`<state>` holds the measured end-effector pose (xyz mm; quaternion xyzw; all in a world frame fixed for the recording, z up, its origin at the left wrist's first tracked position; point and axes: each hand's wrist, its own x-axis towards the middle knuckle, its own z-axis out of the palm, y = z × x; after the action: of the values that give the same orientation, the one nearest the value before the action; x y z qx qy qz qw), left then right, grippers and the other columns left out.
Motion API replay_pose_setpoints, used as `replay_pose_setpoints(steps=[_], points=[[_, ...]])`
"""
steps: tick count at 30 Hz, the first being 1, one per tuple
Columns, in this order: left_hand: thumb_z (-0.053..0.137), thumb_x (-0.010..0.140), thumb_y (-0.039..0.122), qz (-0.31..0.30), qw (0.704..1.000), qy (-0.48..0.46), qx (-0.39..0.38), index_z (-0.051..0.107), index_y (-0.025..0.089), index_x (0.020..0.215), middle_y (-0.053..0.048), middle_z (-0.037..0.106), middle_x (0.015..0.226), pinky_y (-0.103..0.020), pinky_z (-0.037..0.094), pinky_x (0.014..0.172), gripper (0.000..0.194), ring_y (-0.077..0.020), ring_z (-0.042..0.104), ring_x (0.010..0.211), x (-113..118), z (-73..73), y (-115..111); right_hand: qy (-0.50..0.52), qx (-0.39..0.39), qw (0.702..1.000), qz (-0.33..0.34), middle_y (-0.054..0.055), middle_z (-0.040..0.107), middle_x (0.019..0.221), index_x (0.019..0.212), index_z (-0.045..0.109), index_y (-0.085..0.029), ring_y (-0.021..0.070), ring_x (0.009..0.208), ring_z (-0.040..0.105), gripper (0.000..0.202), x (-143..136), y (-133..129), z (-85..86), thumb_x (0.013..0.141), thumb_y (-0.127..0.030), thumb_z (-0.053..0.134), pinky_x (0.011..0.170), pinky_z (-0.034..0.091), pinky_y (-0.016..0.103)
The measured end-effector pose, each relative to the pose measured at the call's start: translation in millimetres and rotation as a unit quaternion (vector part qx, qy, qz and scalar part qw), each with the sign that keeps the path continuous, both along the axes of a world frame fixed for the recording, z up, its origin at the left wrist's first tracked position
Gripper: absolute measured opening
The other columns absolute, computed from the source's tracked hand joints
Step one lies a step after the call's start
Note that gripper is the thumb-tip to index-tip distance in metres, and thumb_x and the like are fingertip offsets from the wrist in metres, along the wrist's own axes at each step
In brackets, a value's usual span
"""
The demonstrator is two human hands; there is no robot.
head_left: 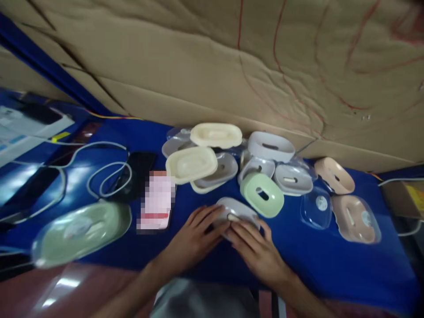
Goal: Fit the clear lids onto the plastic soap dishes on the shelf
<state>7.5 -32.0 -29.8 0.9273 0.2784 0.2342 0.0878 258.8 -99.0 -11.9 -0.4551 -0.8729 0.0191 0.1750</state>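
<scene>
Close in front of me is a grey oval plastic cover (243, 209) with a slot in its middle; it looks like a tissue box lid. A small pale strip (233, 217) shows at the slot. My left hand (202, 230) has its fingers bent over the cover's left end. From the front right, my right hand (253, 247) grips it, with fingertips by the slot and the thumb at the right edge. Its underside is hidden. Just behind lies a light green slotted cover (273, 201), tilted against grey slotted pieces (294, 179).
Cream oval trays (192, 163) are stacked at the back, near a pixelated pink item (157, 201). A green oval box (79, 232) and white cables (112, 165) lie left. Peach pieces (357, 218) and a clear lid (316, 210) are right. Cardboard (185, 66) stands behind the blue table.
</scene>
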Motion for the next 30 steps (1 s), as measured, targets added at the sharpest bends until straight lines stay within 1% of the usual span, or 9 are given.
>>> replay_pose_setpoints(steps=[3, 6, 10, 14, 18, 21, 24, 28, 30], points=[[0.052, 0.104, 0.010, 0.009, 1.000, 0.009, -0.008, 0.068, 0.028, 0.142, -0.009, 0.067, 0.147, -0.044, 0.057, 0.110, 0.045, -0.0281, 0.058, 0.138, -5, -3.7, -13, 0.008, 0.034, 0.999, 0.038, -0.001, 0.077, 0.136, 0.132, 0.074, -0.025, 0.0141, 0.136, 0.063, 0.038, 9, -3, 1.2, 0.113, -0.017, 0.041, 0.138, 0.013, 0.041], [0.055, 0.101, 0.008, 0.033, 0.999, 0.005, -0.005, 0.071, 0.029, 0.136, -0.010, 0.069, 0.141, -0.042, 0.059, 0.105, 0.044, -0.0277, 0.062, 0.131, -6, -3.7, -15, 0.053, 0.064, 0.996, 0.018, -0.003, 0.081, 0.124, 0.121, 0.078, -0.027, 0.0130, 0.127, 0.068, 0.032, 13, -7, 1.1, 0.110, -0.018, 0.050, 0.135, 0.022, 0.037], [0.062, 0.100, 0.011, 0.056, 0.998, -0.026, 0.011, 0.071, 0.024, 0.133, -0.014, 0.067, 0.142, -0.046, 0.060, 0.103, 0.037, -0.0309, 0.062, 0.133, -4, -3.1, -1, 0.114, 0.137, 0.983, -0.050, 0.003, 0.082, 0.116, 0.121, 0.078, -0.028, 0.0190, 0.122, 0.070, 0.028, 18, -6, -6.0, 0.099, -0.014, 0.064, 0.119, 0.043, 0.038], [0.065, 0.101, 0.013, 0.049, 0.998, -0.037, 0.024, 0.069, 0.023, 0.134, -0.017, 0.063, 0.145, -0.051, 0.058, 0.106, 0.035, -0.0339, 0.061, 0.135, 0, -3.8, 8, 0.098, 0.210, 0.959, -0.161, 0.006, 0.074, 0.129, 0.142, 0.067, -0.034, 0.0255, 0.129, 0.065, 0.050, 29, 0, -14.1, 0.094, -0.022, 0.077, 0.113, 0.045, 0.042], [0.066, 0.102, 0.015, 0.058, 0.997, -0.033, 0.029, 0.069, 0.022, 0.134, -0.018, 0.060, 0.151, -0.055, 0.056, 0.108, 0.034, -0.0371, 0.058, 0.140, 2, -2.9, 8, 0.043, 0.163, 0.947, -0.275, 0.014, 0.059, 0.155, 0.158, 0.051, -0.030, 0.0343, 0.144, 0.053, 0.060, 41, 10, -15.4, 0.102, -0.040, 0.071, 0.119, 0.037, 0.054], [0.062, 0.104, 0.016, 0.056, 0.998, -0.025, 0.016, 0.067, 0.023, 0.135, -0.017, 0.057, 0.158, -0.055, 0.053, 0.114, 0.032, -0.0363, 0.053, 0.149, 0, -2.8, 6, 0.036, 0.108, 0.953, -0.279, 0.015, 0.053, 0.163, 0.160, 0.048, -0.029, 0.0365, 0.151, 0.048, 0.061, 43, 12, -17.6, 0.105, -0.048, 0.066, 0.118, 0.035, 0.056], [0.057, 0.105, 0.014, 0.039, 0.999, -0.016, -0.011, 0.065, 0.020, 0.136, -0.016, 0.056, 0.161, -0.054, 0.049, 0.120, 0.032, -0.0327, 0.049, 0.154, -4, -4.3, 0, 0.023, 0.061, 0.967, -0.246, 0.013, 0.055, 0.163, 0.156, 0.052, -0.030, 0.0342, 0.151, 0.049, 0.051, 40, 3, -22.4, 0.107, -0.038, 0.064, 0.117, 0.035, 0.052], [0.053, 0.103, 0.008, 0.032, 0.999, -0.015, -0.038, 0.066, 0.019, 0.131, -0.013, 0.060, 0.157, -0.050, 0.049, 0.122, 0.033, -0.0306, 0.046, 0.157, -7, -5.6, -7, 0.057, 0.041, 0.975, -0.213, 0.006, 0.072, 0.144, 0.148, 0.060, -0.030, 0.0253, 0.137, 0.063, 0.044, 37, -11, -25.9, 0.108, -0.013, 0.053, 0.116, 0.034, 0.045], [0.055, 0.102, 0.009, 0.027, 0.998, -0.025, -0.042, 0.066, 0.018, 0.131, -0.014, 0.062, 0.156, -0.049, 0.052, 0.120, 0.033, -0.0313, 0.047, 0.156, -6, -4.4, -6, 0.082, 0.047, 0.971, -0.220, 0.005, 0.075, 0.138, 0.144, 0.062, -0.029, 0.0244, 0.132, 0.066, 0.042, 38, -13, -24.0, 0.107, -0.011, 0.053, 0.114, 0.034, 0.044]])
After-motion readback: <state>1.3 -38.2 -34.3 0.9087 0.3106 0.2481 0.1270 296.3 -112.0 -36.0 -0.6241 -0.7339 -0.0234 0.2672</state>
